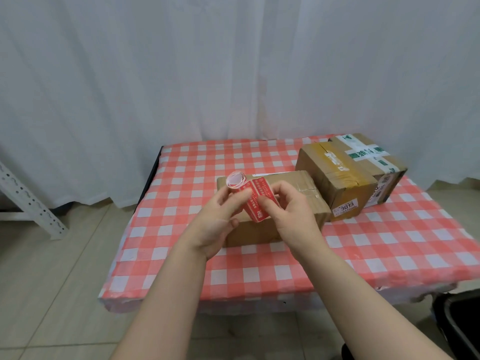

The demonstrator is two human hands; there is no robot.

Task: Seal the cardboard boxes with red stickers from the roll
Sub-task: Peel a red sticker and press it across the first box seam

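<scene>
Nearest of all, at the lower right corner, sits the rim of a dark bin (pixel 457 331), and what it contains can't be made out. Two bare forearms reach forward over the checked table (pixel 197 162). The left hand (pixel 217 219) curls its fingers around the sticker roll (pixel 235 181), coiled end up and to the left, its open spiral facing the camera. From the coil a red sticker strip (pixel 255 203) unrolls, long axis running diagonally down and to the right, loose end pointing back toward the person. The right hand (pixel 292 216) pinches the strip's right edge between thumb and forefinger. All of this is held just above the nearest cardboard box (pixel 288 179), flaps closed, contents hidden. Just beyond on the right stands the yellow-taped box (pixel 335 188), shut too, with a white label reading 3073 on its front. Touching its far side is the green-and-white-taped box (pixel 363 145), also sealed. Behind everything hangs a white curtain (pixel 233 74).
</scene>
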